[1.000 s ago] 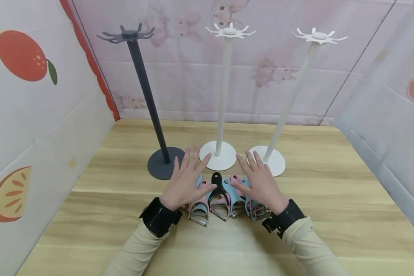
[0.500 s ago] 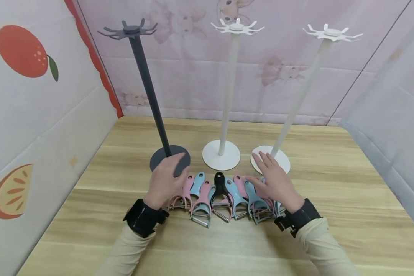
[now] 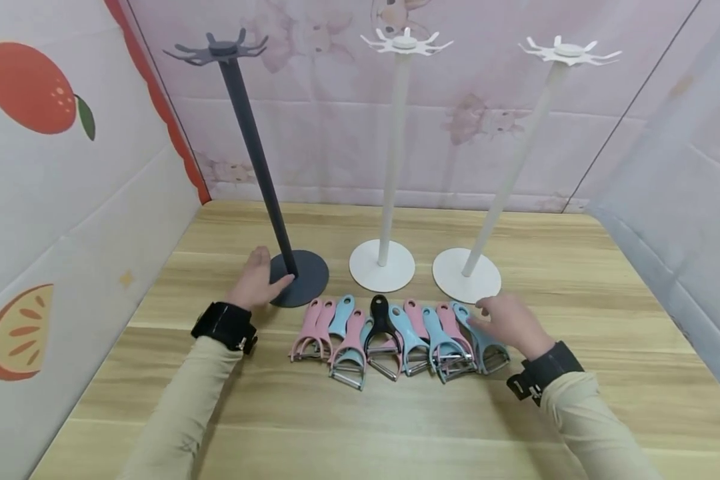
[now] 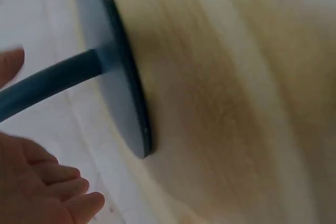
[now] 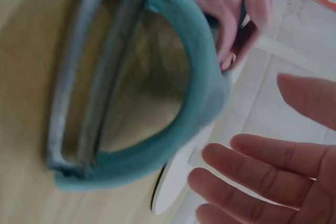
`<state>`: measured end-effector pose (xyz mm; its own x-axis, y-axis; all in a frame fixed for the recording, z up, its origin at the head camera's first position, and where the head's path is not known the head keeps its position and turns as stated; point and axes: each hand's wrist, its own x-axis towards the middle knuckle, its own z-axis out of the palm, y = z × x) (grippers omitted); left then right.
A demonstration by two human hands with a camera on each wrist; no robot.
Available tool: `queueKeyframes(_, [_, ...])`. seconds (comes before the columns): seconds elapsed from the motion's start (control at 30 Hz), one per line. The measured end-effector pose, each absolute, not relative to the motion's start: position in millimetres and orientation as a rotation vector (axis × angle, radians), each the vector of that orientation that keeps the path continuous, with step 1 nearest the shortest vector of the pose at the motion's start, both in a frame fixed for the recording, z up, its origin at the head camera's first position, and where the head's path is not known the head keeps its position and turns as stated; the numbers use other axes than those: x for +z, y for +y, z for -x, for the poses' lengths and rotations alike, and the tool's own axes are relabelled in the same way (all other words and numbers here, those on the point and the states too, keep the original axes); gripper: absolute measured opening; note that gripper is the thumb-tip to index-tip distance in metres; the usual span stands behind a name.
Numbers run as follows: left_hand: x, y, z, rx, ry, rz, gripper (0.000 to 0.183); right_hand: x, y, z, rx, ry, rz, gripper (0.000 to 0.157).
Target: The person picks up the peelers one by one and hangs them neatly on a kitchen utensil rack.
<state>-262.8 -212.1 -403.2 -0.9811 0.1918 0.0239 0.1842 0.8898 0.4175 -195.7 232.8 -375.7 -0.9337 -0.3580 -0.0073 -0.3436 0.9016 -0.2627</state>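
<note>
While gripping nothing with left hand (image 3: 255, 283) around dark stand (image 3: 256, 152) or right hand (image 3: 514, 323) beside blue peeler (image 5: 199, 56), possibly risking toppling by bumping.

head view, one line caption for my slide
A dark stand and two white stands behind pink, blue and black peelers, left hand by the dark stand, right hand by the peelers.

Pale wood-grained table (image 3: 426, 427) bounded by creased, printed walls: pink rear wall (image 3: 324, 133) with rabbit figures (image 3: 396, 15); white left wall (image 3: 114, 213) with fruit motifs (image 3: 29, 88) and red scalloped border (image 3: 158, 100); pale right wall (image 3: 666, 220). Soft sheen lightens the tabletop's near centre.
</note>
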Motion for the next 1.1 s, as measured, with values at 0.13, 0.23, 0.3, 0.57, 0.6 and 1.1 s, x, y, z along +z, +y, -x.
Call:
queueKeyframes(0.13, [-415.4,-214.8,283.9,0.579,2.96,-0.402,0.078,-383.1,229.4,197.2,-0.42,2.988,0.573,0.024])
queueKeyframes(0.23, [-423.9,-215.6,296.3,0.567,2.937,-0.439,0.071,-386.8,225.6,196.7,-0.431,3.014,0.574,0.036])
queueKeyframes(0.3, [-426.2,-215.0,300.3,0.548,2.914,-0.422,0.074,-388.2,223.6,195.5,-0.417,3.042,0.581,0.044])
queueKeyframes(0.57, [-433.4,-213.0,303.5,0.318,2.763,-0.356,0.099,-389.4,221.4,189.1,-0.319,3.035,0.479,0.015])
queueKeyframes(0.6, [-435.9,-213.5,304.4,0.291,2.744,-0.337,0.099,-389.5,221.3,188.6,-0.313,3.037,0.481,0.014])
queueKeyframes(1.1, [-452.1,-208.9,304.0,0.288,2.79,-0.242,0.099,-363.6,219.1,184.7,-0.676,3.079,0.438,0.01])
